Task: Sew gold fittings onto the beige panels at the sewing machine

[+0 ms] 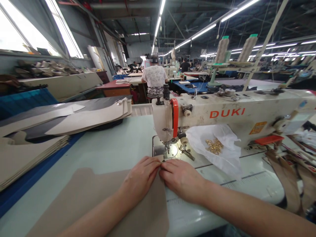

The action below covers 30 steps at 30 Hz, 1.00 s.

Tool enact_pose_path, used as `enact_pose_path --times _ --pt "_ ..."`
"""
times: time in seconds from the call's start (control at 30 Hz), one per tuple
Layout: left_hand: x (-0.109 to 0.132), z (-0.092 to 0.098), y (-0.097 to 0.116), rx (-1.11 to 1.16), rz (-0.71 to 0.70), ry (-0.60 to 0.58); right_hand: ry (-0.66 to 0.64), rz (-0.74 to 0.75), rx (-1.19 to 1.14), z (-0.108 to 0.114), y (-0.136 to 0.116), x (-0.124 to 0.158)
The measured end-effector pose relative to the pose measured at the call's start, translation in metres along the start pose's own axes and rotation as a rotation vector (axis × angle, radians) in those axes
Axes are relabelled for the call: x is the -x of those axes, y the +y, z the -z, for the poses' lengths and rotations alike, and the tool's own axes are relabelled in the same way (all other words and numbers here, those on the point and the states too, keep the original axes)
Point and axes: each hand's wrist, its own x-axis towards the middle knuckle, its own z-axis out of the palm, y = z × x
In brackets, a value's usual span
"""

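A large taupe fabric panel point(103, 194) lies flat on the pale green table, its upper right corner just in front of the needle of a white sewing machine point(197, 108). My left hand point(143, 174) pinches that corner with closed fingers. Close against it, my right hand point(180, 177) is also closed at the panel's right edge, fingertips almost touching the left ones. A small dark bit shows between the fingertips, too small to name. The presser foot and needle point(168, 148) stand just beyond my hands.
Gold metal rings point(214, 145) rest on a white plastic sheet point(230, 161) under the machine arm. Stacked cut panels point(98, 115) lie at the left. Brown straps point(286, 181) hang at the right. Thread cones point(222, 49) stand behind. A person point(155, 77) sits ahead.
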Motion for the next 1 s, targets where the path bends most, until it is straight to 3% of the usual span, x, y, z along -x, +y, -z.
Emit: enact_pose_path --times 0.3,0.63,1.0 --pt "-0.001 -0.001 -0.001 -0.003 0.015 0.013 -0.045 -0.017 0.02 -0.004 0.004 -0.002" --pt "-0.027 -0.021 -0.013 -0.026 -0.03 0.05 -0.109 -0.049 0.127 0.008 0.027 -0.002" --pt "-0.042 -0.029 -0.023 -0.006 -0.016 0.089 -0.043 -0.041 0.044 -0.002 0.046 -0.005"
